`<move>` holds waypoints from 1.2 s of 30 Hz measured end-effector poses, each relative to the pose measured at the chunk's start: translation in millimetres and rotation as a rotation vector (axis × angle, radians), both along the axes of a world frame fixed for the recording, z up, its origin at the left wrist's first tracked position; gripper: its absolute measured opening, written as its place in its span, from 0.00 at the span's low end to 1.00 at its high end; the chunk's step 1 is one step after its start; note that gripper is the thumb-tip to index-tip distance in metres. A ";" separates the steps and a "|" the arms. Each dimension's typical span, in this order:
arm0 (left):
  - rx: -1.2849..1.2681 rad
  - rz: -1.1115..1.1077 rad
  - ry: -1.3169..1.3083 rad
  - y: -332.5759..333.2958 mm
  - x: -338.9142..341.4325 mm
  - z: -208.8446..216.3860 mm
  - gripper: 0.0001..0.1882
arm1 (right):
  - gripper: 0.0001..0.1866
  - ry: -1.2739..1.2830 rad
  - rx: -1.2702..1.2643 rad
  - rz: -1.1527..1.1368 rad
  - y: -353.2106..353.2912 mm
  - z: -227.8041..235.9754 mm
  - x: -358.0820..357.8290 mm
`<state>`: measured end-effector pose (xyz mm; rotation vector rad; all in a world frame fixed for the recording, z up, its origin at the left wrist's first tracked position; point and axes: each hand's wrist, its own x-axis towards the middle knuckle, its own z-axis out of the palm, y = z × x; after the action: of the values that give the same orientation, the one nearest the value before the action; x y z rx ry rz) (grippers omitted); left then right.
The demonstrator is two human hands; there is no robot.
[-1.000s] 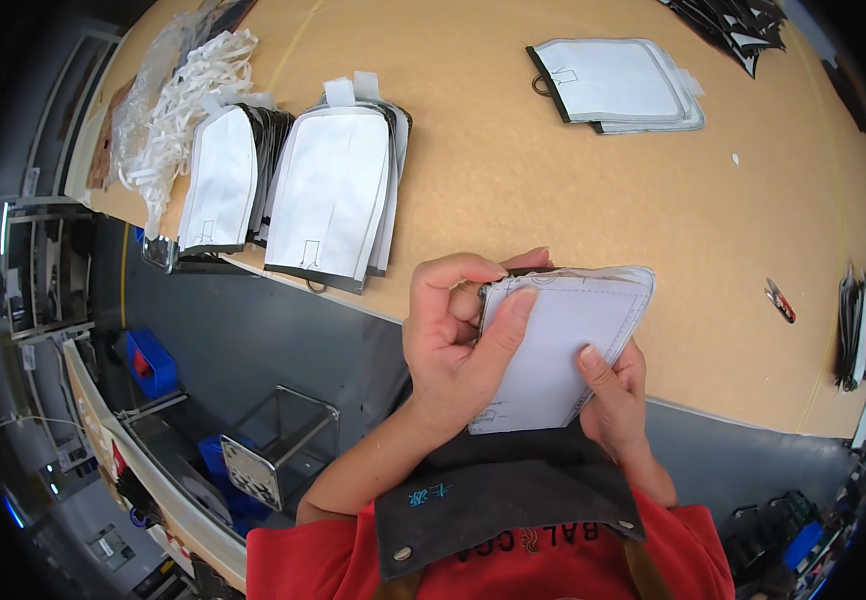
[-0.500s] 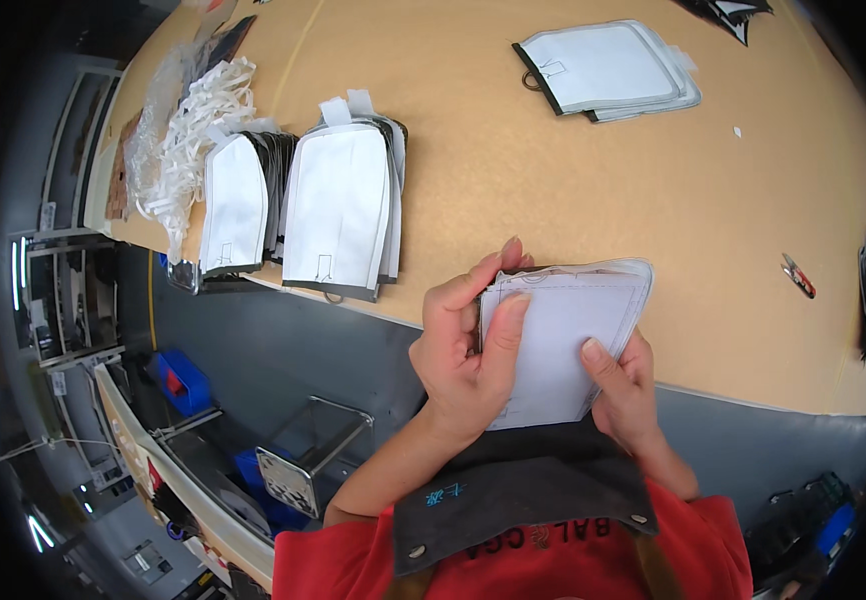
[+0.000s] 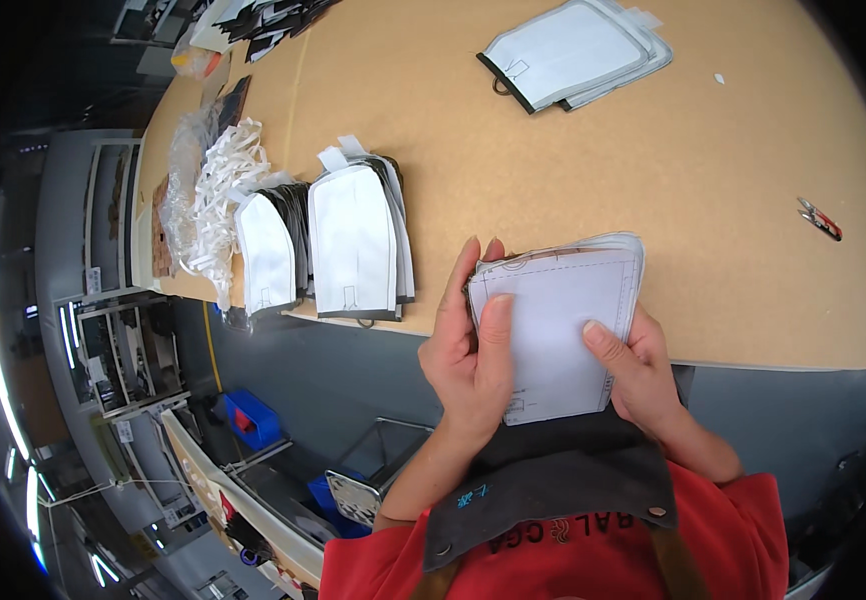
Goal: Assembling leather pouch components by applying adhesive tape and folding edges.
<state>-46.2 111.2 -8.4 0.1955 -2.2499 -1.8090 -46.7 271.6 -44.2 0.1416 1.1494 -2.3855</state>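
Stacked white fabric panels (image 3: 560, 335), clamped by the fingers of the left hand (image 3: 468, 355) and right hand (image 3: 638, 375) over the near edge of the surface (image 3: 733, 200), risked fanning apart and dropping if either grip loosened.

Left fingers (image 3: 473, 262) behind white panel stack (image 3: 558, 335)

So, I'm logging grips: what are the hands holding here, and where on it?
Both hold one stack of white fabric panels. The left hand grips its left edge, thumb on the top sheet; the right hand grips its right edge, thumb on top.
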 end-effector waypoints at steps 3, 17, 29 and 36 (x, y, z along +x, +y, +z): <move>-0.190 0.021 0.035 2.1 0.3 1.9 0.24 | 0.21 0.017 0.009 -0.008 1.4 -1.4 2.3; -0.164 0.054 0.014 -4.8 7.7 11.0 0.18 | 0.20 0.043 -0.036 0.032 7.7 0.1 6.9; 0.508 0.011 -0.224 -18.8 18.0 -6.0 0.20 | 0.32 0.338 0.114 0.196 17.6 22.9 -25.2; 0.456 0.056 -0.264 -12.6 32.8 -3.7 0.22 | 0.28 0.484 0.073 0.084 -9.3 16.8 -31.5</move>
<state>-13.4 98.6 -12.1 0.6045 -1.9205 -2.3575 -78.1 262.2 -27.4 -0.4759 1.4197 -2.3694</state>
